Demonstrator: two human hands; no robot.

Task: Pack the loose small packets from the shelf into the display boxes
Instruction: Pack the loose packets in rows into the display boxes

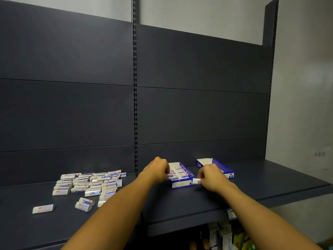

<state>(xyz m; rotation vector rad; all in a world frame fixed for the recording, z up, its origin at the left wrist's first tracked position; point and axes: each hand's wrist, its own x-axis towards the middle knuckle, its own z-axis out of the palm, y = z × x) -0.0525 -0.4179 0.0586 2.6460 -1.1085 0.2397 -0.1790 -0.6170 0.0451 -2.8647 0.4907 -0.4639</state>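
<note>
One small white paper-wrapped packet (196,181) sat pinched in my right hand (212,177), its long axis crosswise, touching the near right corner of the blue-and-white cardboard display box (181,184) just left. My left hand (158,168) curled over the box's packed rows.

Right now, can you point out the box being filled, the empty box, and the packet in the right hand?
filled display box (182,184), head view, front wall
empty display box (228,173), head view, right side wall
held packet (196,181), head view, white end face
</note>
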